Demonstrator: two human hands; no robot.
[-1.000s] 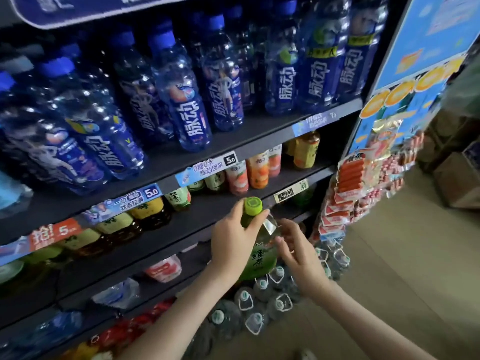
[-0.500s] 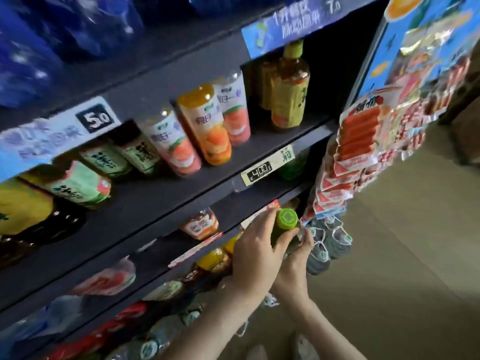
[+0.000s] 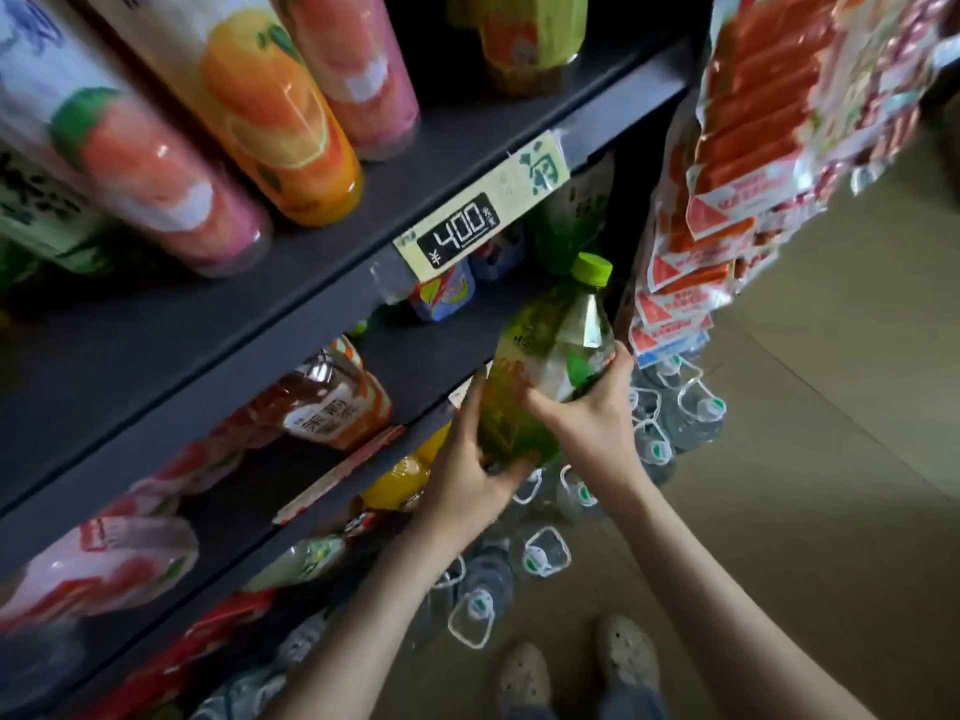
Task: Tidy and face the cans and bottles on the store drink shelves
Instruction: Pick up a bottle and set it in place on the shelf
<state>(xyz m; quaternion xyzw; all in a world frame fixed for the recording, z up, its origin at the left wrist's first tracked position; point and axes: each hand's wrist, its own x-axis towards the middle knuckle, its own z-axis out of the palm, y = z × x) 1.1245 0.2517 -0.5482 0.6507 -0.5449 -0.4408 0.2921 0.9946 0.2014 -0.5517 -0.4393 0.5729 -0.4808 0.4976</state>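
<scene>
Head view, left to right. Pink bottle (image 3: 156, 168) and orange bottle (image 3: 280, 111) stand on the shelf (image 3: 322, 283), up-left of the price tag (image 3: 480, 210). Brown bottle (image 3: 332, 402) sits one level down, below-left of the tag. Left hand (image 3: 467, 475) is below the tag, fingers curled round the base of the green bottle (image 3: 550, 366). Green bottle is off the shelf, just below-right of the tag, tilted, cap (image 3: 591, 270) uppermost. Right hand (image 3: 587, 423) wraps the bottle's middle. Snack packs (image 3: 753, 148) hang right of the tag.
</scene>
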